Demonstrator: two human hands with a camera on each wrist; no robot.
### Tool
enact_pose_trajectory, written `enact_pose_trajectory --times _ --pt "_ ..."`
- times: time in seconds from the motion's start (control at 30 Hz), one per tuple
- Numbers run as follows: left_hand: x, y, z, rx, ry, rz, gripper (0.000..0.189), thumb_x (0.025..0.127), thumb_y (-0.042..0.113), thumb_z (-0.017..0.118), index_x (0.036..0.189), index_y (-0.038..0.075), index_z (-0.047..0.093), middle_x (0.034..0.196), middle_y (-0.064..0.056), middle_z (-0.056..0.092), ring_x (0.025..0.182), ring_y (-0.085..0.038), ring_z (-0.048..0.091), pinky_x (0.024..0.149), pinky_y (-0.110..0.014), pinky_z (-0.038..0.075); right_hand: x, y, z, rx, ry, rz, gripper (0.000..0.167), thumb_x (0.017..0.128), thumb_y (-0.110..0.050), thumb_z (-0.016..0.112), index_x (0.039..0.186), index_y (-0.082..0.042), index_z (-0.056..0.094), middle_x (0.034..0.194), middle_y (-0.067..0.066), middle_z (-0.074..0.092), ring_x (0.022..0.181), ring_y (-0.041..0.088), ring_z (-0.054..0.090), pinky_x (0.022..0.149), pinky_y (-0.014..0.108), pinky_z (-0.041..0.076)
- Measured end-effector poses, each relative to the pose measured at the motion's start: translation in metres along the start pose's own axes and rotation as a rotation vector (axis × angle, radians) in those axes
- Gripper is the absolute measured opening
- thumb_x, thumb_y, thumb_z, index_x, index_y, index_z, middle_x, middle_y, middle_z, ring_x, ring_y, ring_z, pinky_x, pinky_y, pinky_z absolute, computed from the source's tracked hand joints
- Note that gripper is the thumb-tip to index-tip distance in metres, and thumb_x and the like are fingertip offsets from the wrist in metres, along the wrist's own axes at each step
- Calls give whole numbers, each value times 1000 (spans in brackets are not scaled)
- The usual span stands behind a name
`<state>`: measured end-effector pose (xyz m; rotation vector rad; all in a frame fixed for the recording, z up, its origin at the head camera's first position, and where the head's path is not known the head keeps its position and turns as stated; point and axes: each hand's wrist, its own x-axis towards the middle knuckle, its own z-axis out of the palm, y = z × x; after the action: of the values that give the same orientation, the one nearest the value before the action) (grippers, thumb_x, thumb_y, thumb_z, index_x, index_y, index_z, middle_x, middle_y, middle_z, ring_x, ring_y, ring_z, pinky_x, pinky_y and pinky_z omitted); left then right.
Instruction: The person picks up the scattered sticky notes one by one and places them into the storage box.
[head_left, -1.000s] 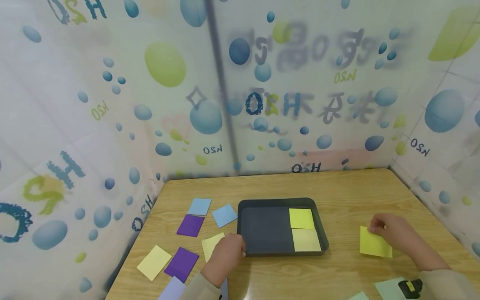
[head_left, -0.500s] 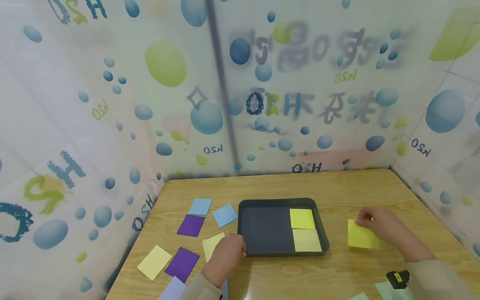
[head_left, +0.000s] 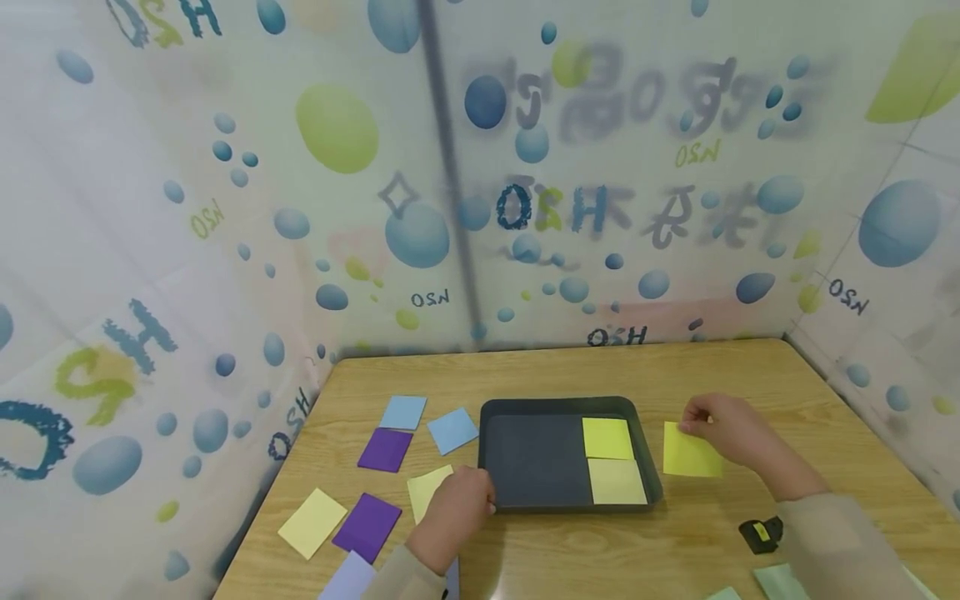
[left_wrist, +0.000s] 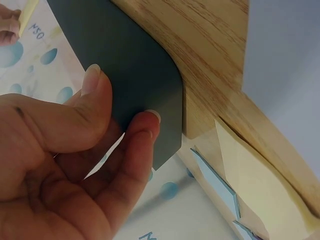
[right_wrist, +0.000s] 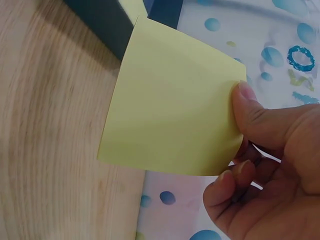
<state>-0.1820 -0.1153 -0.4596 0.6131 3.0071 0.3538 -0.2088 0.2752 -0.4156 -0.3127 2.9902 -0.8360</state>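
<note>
My right hand (head_left: 726, 427) pinches a bright yellow sticky note (head_left: 692, 454) by its edge, above the table just right of the dark grey tray (head_left: 534, 507). In the right wrist view the thumb (right_wrist: 250, 102) lies on the face of the note, fingers partly behind it. Two yellow notes, a brighter one (head_left: 608, 438) and a paler one (head_left: 617, 481), lie side by side in the tray's right part. My left hand (head_left: 459, 504) grips the tray's front left corner, and the left wrist view shows thumb and curled fingers at the tray wall (left_wrist: 145, 65).
Left of the tray lie blue notes (head_left: 453, 431), purple notes (head_left: 367, 527), pale yellow notes (head_left: 312, 523) and a lilac note (head_left: 348, 577). Pale green notes (head_left: 780, 582) are at the front right, below a black wrist device (head_left: 761, 534). A patterned curtain (head_left: 360, 250) borders the wooden table (head_left: 570, 558).
My right hand has moved left and slightly away from me with the yellow sticky note, closer to the tray. The left hand has stayed at the tray corner.
</note>
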Motion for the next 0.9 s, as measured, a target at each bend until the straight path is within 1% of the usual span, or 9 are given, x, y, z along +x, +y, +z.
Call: enact_pose_trajectory --times 0.13,0.47,0.73,0.9 --pt "0 0 0 -4 12 6 9 80 5 83 75 10 78 75 0 74 68 -13 69 57 -24 53 7 -8 1 9 -10 3 15 98 -13 65 84 -9 62 79 0 56 71 17 46 62 31 37" --pt "-1 1 -1 -3 4 -2 8 80 6 83 76 11 79 76 0 75 71 -15 70 59 -24 55 24 -29 10 20 -45 25 14 99 -15 64 87 -8 63 81 2 57 75 18 49 64 32 40" --pt "-1 1 1 -9 22 17 9 79 5 83 74 11 78 74 0 74 69 -14 69 58 -24 54 34 -38 18 55 -58 -2 15 99 -13 63 85 -7 61 79 3 56 73 18 49 63 32 40" --pt "-1 0 1 -6 34 16 10 79 5 83 73 11 78 74 1 74 68 -14 69 58 -24 54 42 -44 23 51 -65 -3 16 100 -15 63 86 -7 61 80 3 56 73 18 49 63 32 40"
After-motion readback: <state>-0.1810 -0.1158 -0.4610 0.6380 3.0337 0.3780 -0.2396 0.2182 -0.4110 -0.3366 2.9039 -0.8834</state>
